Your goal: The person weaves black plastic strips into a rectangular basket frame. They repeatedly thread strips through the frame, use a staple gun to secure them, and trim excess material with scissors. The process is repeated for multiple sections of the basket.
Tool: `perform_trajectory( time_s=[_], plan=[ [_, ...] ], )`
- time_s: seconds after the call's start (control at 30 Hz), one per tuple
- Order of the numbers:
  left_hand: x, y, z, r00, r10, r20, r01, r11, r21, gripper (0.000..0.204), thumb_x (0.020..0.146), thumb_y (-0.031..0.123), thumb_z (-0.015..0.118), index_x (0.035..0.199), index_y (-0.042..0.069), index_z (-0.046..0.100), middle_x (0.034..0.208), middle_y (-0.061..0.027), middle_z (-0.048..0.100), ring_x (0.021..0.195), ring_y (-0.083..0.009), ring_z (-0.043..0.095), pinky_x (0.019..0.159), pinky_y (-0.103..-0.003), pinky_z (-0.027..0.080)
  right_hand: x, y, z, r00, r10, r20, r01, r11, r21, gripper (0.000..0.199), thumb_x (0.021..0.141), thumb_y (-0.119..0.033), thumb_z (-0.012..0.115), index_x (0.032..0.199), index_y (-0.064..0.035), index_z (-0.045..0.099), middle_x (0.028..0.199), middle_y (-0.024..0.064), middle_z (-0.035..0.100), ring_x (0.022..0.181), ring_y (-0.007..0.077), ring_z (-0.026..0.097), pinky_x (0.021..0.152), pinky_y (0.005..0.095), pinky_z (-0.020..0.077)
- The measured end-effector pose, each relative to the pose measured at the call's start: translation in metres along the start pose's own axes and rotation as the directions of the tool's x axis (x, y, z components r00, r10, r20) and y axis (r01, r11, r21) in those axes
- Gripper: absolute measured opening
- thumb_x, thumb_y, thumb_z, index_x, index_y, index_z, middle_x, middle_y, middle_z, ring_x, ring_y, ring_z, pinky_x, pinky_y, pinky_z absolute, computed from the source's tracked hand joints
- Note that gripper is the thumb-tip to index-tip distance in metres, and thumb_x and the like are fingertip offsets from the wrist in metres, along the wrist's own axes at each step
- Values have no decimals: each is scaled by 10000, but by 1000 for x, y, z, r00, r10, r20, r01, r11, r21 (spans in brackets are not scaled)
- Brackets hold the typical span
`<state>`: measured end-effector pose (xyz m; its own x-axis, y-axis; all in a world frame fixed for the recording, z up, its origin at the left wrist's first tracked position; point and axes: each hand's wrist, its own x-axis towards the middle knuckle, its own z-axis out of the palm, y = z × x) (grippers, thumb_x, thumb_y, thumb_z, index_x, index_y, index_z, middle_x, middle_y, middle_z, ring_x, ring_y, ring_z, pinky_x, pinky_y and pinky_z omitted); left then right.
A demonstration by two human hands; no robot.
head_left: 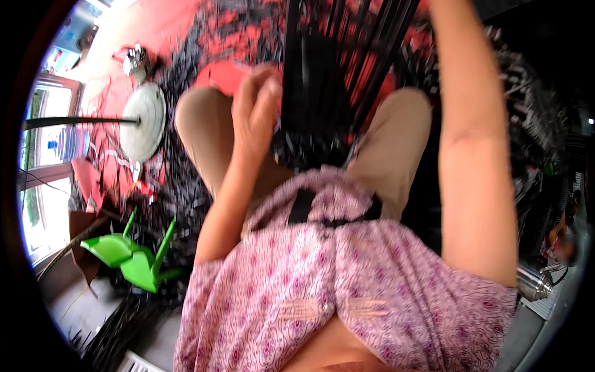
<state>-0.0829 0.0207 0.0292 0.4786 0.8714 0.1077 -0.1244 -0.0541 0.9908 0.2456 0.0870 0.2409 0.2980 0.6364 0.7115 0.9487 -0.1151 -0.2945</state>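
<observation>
Between my knees stand long black strips [334, 68], running up and out at the top of the head view. Just left of them is my left hand [255, 108], raised above my left knee. Its fingers look curled in, with the thumb on top; motion blurs them, and anything inside is too small or hidden to name. My right forearm [468, 87] reaches up past the strips on the right. It leaves the picture at the upper edge, so my right hand is out of sight.
Black scraps [186, 124] litter the red floor [167, 18] around my legs. To the left are a fan's round pale base [144, 123], a shiny metal pot [136, 62] and a bright green plastic thing [133, 254]. A metal cylinder [533, 282] lies at lower right.
</observation>
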Motion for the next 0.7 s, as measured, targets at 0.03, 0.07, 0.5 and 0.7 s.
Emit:
perform_trajectory(
  time_s=[0.03, 0.07, 0.5, 0.7],
  plan=[
    [-2, 3, 7, 995, 58, 77, -55, 998, -39, 539, 967, 264, 705, 1380, -34, 529, 1067, -69, 643, 958, -143, 603, 920, -298, 494, -1, 26, 4, 875, -451, -177, 433, 892, -131, 393, 931, -403, 725, 786, -38, 720, 702, 163, 673, 618, 341, 650, 615, 452, 513],
    [-1, 6, 13, 984, 81, 158, -79, 997, -19, 641, 943, 259, 734, 1440, -32, 454, 1081, -72, 629, 976, -154, 599, 941, -299, 489, -9, 20, 5, 940, -287, -184, 290, 957, -12, 406, 921, -374, 728, 719, -31, 646, 707, 206, 631, 650, 397, 631, 623, 484, 483],
    [4, 87, 1, 870, 430, 240, -469, 575, 670, 552, 829, 248, 826, 1283, 23, 608, 1118, -157, 674, 1028, -342, 659, 896, -435, 527, -129, -43, -44, 991, -128, -27, 131, 971, 198, 228, 861, -233, 795, 891, -11, 756, 825, 93, 733, 729, 237, 687, 684, 317, 498],
    [39, 112, 32, 663, 616, 426, -730, 406, 550, 617, 792, 298, 838, 1304, 50, 597, 1374, -185, 549, 1295, -380, 516, 1086, -449, 398, -209, -64, -52, 997, -72, -1, 71, 975, 209, 123, 835, -169, 801, 871, -55, 773, 851, 59, 752, 756, 233, 692, 744, 330, 477]
  ],
)
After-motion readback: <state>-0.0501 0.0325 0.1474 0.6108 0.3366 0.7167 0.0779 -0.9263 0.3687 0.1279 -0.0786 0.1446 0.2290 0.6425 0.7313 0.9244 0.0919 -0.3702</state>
